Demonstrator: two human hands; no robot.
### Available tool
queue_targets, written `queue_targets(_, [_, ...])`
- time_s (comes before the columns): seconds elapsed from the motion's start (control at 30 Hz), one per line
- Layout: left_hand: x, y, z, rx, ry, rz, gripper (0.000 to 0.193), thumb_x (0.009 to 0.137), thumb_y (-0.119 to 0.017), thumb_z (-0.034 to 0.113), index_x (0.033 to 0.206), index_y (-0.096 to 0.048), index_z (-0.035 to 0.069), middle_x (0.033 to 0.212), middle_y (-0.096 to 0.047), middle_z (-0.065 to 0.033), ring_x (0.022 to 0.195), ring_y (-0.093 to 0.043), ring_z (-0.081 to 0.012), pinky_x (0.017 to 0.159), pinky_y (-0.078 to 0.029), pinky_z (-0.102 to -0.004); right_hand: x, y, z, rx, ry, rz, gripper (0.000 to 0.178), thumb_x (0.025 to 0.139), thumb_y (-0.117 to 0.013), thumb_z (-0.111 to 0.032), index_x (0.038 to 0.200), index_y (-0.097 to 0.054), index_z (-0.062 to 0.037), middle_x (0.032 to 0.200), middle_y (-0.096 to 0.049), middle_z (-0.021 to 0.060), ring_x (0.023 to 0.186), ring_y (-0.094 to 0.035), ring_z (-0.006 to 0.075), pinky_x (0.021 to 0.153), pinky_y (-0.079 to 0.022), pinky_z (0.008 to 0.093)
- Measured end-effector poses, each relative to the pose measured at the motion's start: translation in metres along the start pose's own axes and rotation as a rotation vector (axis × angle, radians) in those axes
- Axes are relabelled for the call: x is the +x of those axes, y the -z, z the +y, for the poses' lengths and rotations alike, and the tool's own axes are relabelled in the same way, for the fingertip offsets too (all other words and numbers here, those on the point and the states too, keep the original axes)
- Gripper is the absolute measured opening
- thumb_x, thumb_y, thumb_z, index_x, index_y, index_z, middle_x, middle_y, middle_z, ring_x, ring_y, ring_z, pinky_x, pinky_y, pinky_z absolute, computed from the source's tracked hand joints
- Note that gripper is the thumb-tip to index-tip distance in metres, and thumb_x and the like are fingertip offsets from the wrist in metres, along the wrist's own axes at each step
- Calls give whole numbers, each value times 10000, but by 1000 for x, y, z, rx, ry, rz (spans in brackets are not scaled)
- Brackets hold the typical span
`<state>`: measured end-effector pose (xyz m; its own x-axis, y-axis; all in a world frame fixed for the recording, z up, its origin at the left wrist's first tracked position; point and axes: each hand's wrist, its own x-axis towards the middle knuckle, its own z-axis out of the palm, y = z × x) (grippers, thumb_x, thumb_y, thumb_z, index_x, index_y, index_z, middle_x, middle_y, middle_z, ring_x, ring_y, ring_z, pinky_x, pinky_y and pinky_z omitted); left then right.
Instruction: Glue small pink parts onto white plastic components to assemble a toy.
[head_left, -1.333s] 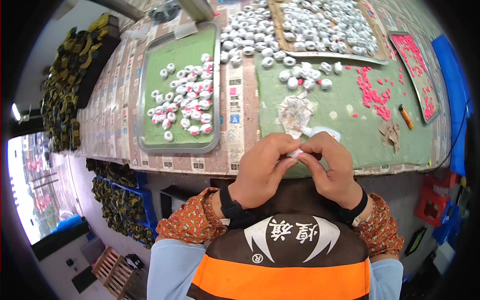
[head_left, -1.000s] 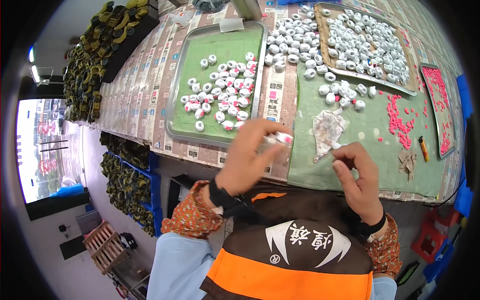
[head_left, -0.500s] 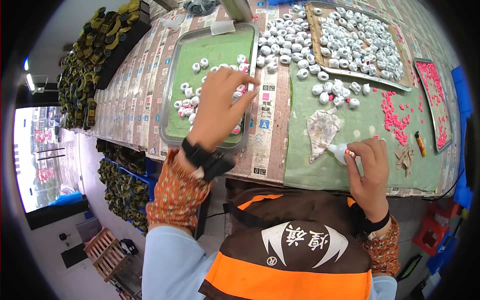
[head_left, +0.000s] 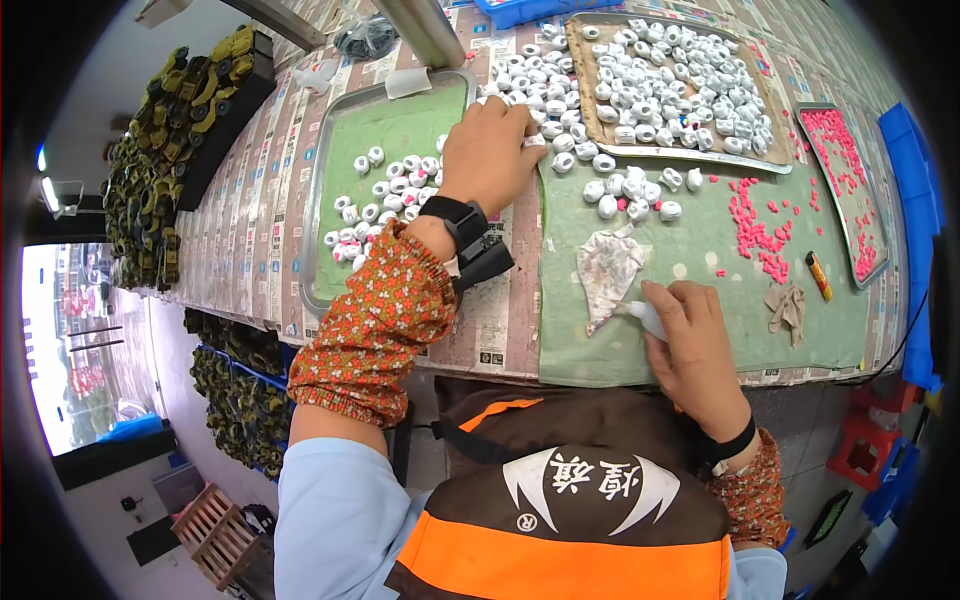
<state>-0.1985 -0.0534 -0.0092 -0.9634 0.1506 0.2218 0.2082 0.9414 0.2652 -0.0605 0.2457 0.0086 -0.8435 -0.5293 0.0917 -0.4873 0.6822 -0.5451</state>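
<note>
Reaching way out over the bench, the left hand (head_left: 487, 150) is curling its fingers down onto the small white plastic ring-shaped parts (head_left: 548, 100) that are spilling across the gap between two trays. One white piece is peeking out at the fingertips, but I honestly cannot tell whether it's pinched or just being touched. That arm is wearing an orange floral sleeve (head_left: 375, 320) and a black wrist strap (head_left: 455, 218).

The right hand (head_left: 690, 345) is resting much closer to the body, on the green felt mat (head_left: 700, 250), fingers wrapped around a small white tube-like object (head_left: 647, 316), so that one's clearly grasping. Its tip is sitting just beside a crumpled whitish rag (head_left: 606, 268).

Around all this:
- a metal tray with a green liner (head_left: 400, 120) is sitting on the left, holding a cluster of finished white pieces (head_left: 375, 195), some showing pink
- a brown cardboard tray (head_left: 580, 60) is sitting up top, packed with more white parts
- loose small pink bits (head_left: 752, 222) are lying scattered on the mat, with another narrow tray of pink bits (head_left: 845, 170) on the far right
- a little orange cylinder (head_left: 818, 275) is lying next to a beige scrap of cloth (head_left: 787, 305)

Everything's sitting on newspaper sheets (head_left: 250, 220) covering the tabletop.
</note>
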Motion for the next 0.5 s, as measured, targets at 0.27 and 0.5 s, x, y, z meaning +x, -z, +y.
queue_targets(0.27, [-56, 34, 44, -871, 204, -252, 338, 890, -772, 84, 1154, -562, 68, 1037, -598, -2, 985, -580, -89, 752, -502, -259, -9, 24, 0, 438, -33, 233, 525, 866, -683, 21, 1376, -570, -27, 1169, -658, 187, 966, -648, 351, 850, -516, 389])
queue_targets(0.5, [-113, 47, 78, -1309, 360, -399, 368, 909, -749, 9, 1204, -540, 78, 1123, -547, 14, 1005, -545, -34, 750, -493, -186, -6, 43, -28, 401, 186, 300, 443, 796, -801, -38, 1201, -627, 1, 1011, -706, 158, 733, -656, 280, 642, -520, 366])
